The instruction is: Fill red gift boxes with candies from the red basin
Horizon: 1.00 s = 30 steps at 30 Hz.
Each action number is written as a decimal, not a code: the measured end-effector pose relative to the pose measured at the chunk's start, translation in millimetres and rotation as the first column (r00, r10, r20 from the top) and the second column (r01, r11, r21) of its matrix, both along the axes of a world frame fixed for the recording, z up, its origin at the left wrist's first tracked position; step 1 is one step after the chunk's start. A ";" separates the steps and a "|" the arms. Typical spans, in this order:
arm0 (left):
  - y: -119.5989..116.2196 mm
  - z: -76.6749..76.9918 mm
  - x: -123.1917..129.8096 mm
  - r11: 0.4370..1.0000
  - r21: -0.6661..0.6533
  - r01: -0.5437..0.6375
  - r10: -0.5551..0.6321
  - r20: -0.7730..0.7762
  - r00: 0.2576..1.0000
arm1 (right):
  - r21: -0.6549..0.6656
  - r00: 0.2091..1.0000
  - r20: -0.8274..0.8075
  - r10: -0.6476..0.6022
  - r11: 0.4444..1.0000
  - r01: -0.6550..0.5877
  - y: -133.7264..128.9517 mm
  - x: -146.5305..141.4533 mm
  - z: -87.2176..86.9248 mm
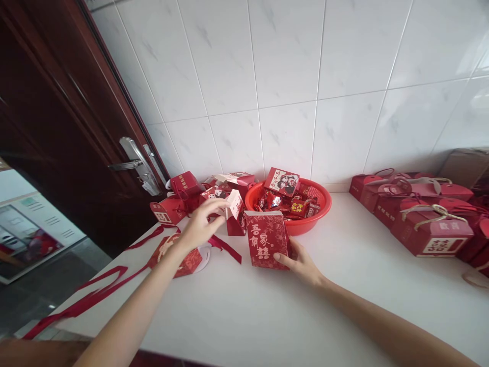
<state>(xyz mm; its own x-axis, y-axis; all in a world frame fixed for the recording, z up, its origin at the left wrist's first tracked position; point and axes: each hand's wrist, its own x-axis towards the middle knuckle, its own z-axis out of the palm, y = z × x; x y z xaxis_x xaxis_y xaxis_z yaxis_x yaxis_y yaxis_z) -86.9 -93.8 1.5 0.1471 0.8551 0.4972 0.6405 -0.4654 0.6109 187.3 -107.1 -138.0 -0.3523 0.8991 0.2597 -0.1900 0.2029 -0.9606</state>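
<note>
My right hand (301, 262) grips a red paper gift box (267, 239) by its lower right corner. The box stands upright above the table, with white Chinese lettering on its front. My left hand (204, 221) is closed, thumb and fingers together, at a pale pink-and-red box lid (234, 205) just left of that box. A darker red box part (237, 225) shows below the lid. Behind the gift box sits a red plastic basket (325, 204) holding wrapped sweets (274, 200) and a small box with a printed couple (281, 182).
Several red boxes (430, 229) with cord handles line the right side. More boxes (185, 186) stand by the wall at left. A box (187, 262) lies under my left forearm, near loose red ribbons (95, 295). A dark door (69, 127) adjoins the table's left.
</note>
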 end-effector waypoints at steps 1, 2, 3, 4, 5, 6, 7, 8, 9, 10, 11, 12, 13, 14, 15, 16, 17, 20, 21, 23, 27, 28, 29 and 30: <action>-3.0 -4.2 13.0 0.995 -0.029 0.091 -0.091 -0.009 0.996 | 0.005 1.000 0.004 0.002 1.000 -0.002 -0.4 1.0 1.0; -5.1 -8.4 25.5 0.987 -0.051 0.150 -0.151 -0.015 0.988 | 0.010 1.000 0.010 0.005 1.000 -0.005 -0.8 2.2 2.0; -6.1 -12.6 36.9 0.981 -0.055 0.185 -0.185 -0.004 0.983 | 0.015 1.000 0.019 0.007 1.000 -0.007 -1.2 3.5 3.1; -6.0 -16.6 46.6 0.977 -0.053 0.208 -0.207 0.020 0.978 | 0.019 0.999 0.031 0.006 1.000 -0.006 -1.5 5.0 4.0; -4.9 -20.4 54.5 0.976 -0.048 0.213 -0.210 0.062 0.976 | 0.025 0.999 0.048 0.003 1.000 -0.005 -1.6 6.5 4.5; -2.8 -23.8 60.6 0.977 -0.045 0.209 -0.202 0.117 0.972 | 0.032 0.998 0.069 -0.002 1.000 0.000 -1.6 7.9 4.6; -0.1 -26.9 65.0 0.979 -0.050 0.197 -0.186 0.178 0.966 | 0.042 0.996 0.092 -0.011 0.999 0.007 -1.4 9.2 4.3; 2.9 -29.7 68.0 0.981 -0.065 0.185 -0.165 0.234 0.958 | 0.054 0.993 0.116 -0.020 0.998 0.014 -1.0 10.3 3.7; 5.9 -32.1 69.8 0.980 -0.090 0.177 -0.147 0.275 0.950 | 0.067 0.990 0.137 -0.028 0.998 0.019 -0.6 11.1 2.8; 8.6 -34.2 70.9 0.977 -0.120 0.179 -0.136 0.301 0.944 | 0.077 0.987 0.155 -0.033 0.997 0.021 0.0 11.7 1.8; 10.9 -35.9 71.4 0.971 -0.149 0.184 -0.130 0.316 0.940 | 0.085 0.985 0.170 -0.035 0.996 0.021 0.4 12.0 1.0; 12.5 -37.3 71.8 0.966 -0.176 0.191 -0.126 0.326 0.937 | 0.092 0.983 0.181 -0.035 0.996 0.019 0.8 12.2 0.5; 13.6 -38.3 72.1 0.961 -0.196 0.194 -0.119 0.339 0.933 | 0.100 0.981 0.190 -0.034 0.995 0.015 1.0 12.4 0.4; 14.0 -38.9 72.5 0.959 -0.208 0.193 -0.110 0.355 0.928 | 0.107 0.979 0.201 -0.035 0.994 0.013 1.0 12.6 0.8; 13.9 -39.1 73.2 0.959 -0.212 0.190 -0.101 0.374 0.922 | 0.120 0.976 0.215 -0.040 0.993 0.014 0.8 12.8 1.6; 13.6 -38.8 74.2 0.959 -0.210 0.191 -0.098 0.385 0.918 | 0.136 0.971 0.232 -0.051 0.990 0.019 0.5 13.1 2.8; 13.1 -38.2 75.5 0.959 -0.205 0.197 -0.106 0.385 0.917 | 0.157 0.967 0.247 -0.068 0.987 0.029 0.0 13.4 4.2; 12.4 -36.4 80.6 0.949 -0.200 0.244 -0.169 0.330 0.929 | 0.232 0.958 0.253 -0.136 0.970 0.077 -2.1 13.7 8.1; 12.5 -36.1 82.4 0.945 -0.207 0.252 -0.179 0.316 0.932 | 0.255 0.957 0.240 -0.164 0.962 0.101 -3.0 13.5 8.9; 12.8 -36.3 85.5 0.941 -0.232 0.246 -0.166 0.317 0.934 | 0.297 0.952 0.208 -0.225 0.942 0.158 -5.1 12.6 10.0; 11.2 -36.8 87.5 0.928 -0.282 0.242 -0.131 0.363 0.923 | 0.423 0.927 0.163 -0.338 0.873 0.244 -10.4 10.9 11.0; 10.3 -36.6 87.2 0.925 -0.290 0.247 -0.130 0.367 0.921 | 0.462 0.918 0.161 -0.362 0.850 0.253 -11.5 11.0 11.4; 9.3 -36.1 86.8 0.922 -0.297 0.248 -0.129 0.367 0.921 | 0.504 0.908 0.162 -0.385 0.824 0.259 -12.3 11.3 11.8; 8.4 -35.5 86.3 0.921 -0.302 0.245 -0.127 0.361 0.924 | 0.546 0.898 0.165 -0.408 0.796 0.261 -12.7 11.8 12.2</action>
